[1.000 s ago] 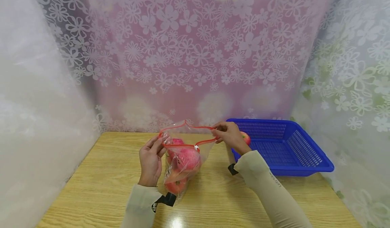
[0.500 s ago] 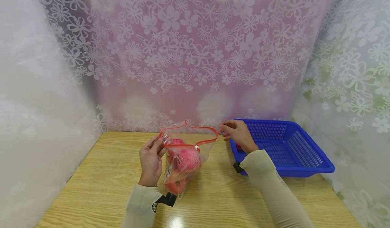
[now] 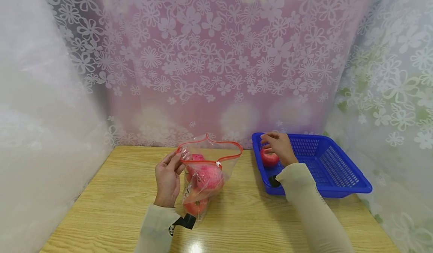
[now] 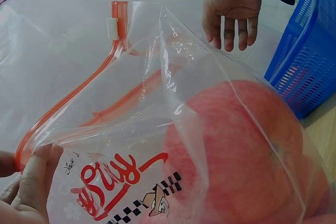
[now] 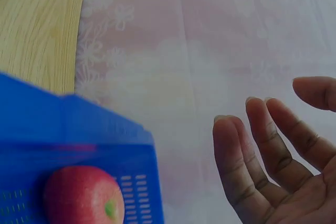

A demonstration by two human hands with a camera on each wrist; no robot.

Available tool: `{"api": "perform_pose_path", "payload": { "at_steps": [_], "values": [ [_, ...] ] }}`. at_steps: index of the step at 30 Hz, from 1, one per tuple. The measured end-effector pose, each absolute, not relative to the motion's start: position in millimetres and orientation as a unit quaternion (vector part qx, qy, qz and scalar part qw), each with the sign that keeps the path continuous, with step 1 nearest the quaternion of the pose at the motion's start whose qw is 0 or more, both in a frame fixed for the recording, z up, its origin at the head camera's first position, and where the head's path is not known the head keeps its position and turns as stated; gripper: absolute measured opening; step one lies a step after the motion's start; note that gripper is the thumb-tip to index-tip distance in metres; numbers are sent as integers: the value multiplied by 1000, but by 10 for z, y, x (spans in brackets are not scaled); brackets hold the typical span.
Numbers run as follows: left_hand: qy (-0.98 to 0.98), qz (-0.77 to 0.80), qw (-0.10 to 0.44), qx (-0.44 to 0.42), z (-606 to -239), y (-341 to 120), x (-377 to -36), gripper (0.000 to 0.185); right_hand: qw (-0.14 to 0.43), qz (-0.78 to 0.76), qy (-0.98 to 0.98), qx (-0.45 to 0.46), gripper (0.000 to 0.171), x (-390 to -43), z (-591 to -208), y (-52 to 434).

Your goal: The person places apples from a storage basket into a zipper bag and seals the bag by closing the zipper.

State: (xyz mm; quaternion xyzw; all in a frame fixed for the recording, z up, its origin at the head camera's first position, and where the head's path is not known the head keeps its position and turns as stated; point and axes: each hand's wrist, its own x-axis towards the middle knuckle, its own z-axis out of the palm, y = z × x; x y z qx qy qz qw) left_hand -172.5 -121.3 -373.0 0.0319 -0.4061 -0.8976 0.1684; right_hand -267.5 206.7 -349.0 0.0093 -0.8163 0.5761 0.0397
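A person's left hand [image 3: 168, 178] pinches the red zip rim of a clear plastic bag [image 3: 203, 170] of apples at centre frame, holding its mouth open above the worktop [image 3: 111, 204]. The right hand [image 3: 279, 146], fingers [image 5: 247, 166] spread and relaxed with nothing in them, hovers over a loose red apple [image 3: 269, 157] lying in the near-left corner of a blue basket [image 3: 338, 170] at right of centre. By the look of it, the pick goes best if the fingers wrap the fruit fully before lifting clear of the basket wall, while the left hand keeps the bag mouth wide and steady. The worktop is pale wood grain; sheer flower-patterned curtains [image 3: 216, 57] in pink and white close the scene in behind and on both sides.
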Motion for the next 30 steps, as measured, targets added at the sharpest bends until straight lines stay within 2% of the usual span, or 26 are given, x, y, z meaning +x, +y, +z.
{"api": "perform_pose_path", "payload": {
  "at_steps": [13,19,30],
  "values": [
    [-404,-898,172,26,-3739,-1219,-1727,26,73,637,-765,-64,42,-2796,-3598,2340],
    [-401,-899,174,24,-3743,-1223,-1728,22,55,644,-757,-99,47,-2847,-3627,2422],
    [-393,-903,170,27,-3741,-1220,-1719,13,48,655,-742,-136,48,-2937,-3735,2527]
  ]
}}
